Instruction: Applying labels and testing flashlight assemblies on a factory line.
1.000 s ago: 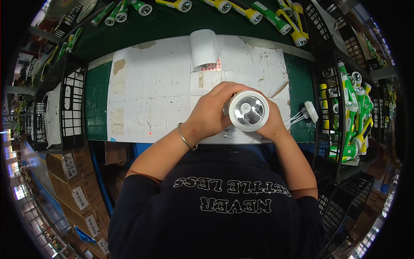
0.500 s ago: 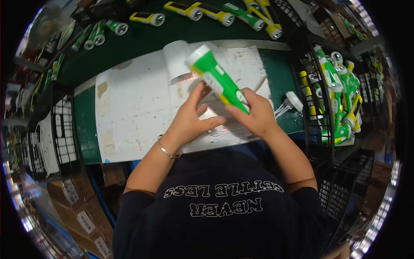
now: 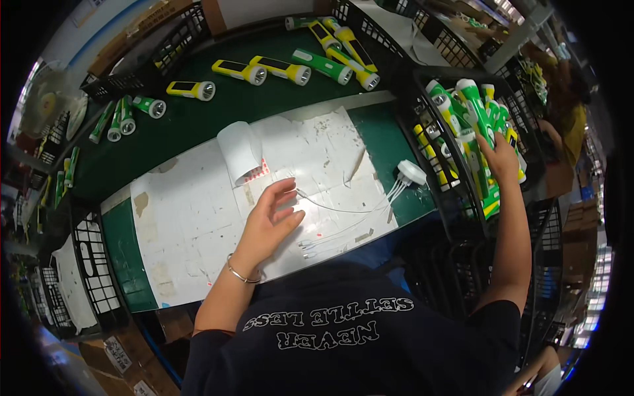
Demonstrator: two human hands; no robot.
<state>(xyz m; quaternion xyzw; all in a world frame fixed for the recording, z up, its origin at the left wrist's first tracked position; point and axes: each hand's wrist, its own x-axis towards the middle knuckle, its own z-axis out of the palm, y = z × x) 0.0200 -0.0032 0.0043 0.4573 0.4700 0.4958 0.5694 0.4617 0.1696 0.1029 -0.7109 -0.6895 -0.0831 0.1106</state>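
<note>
At the right, my right hand [image 3: 500,160] grips the handle end of a green flashlight [image 3: 477,109] with a white head. It is over a black crate [image 3: 439,210] full of green and yellow flashlights, and whether it rests on them I cannot tell. My left hand [image 3: 264,224], with a bracelet at the wrist, is held above the white-covered work surface [image 3: 191,198]. Its fingers are apart and curved, with nothing in them. Near its fingertips lies the end of a thin white cable [image 3: 333,208].
A white round hub [image 3: 411,173] with several cables sits near the right crate. A roll of white sheet [image 3: 239,153] with red-and-white stickers lies beyond my left hand. Several flashlights [image 3: 281,69] line the green table's far side. Another crate [image 3: 96,257] stands at the left.
My right hand has carried the green flashlight from in front of me to the crate at the right. My left hand has come away from it and stayed over the work surface. The view has shifted.
</note>
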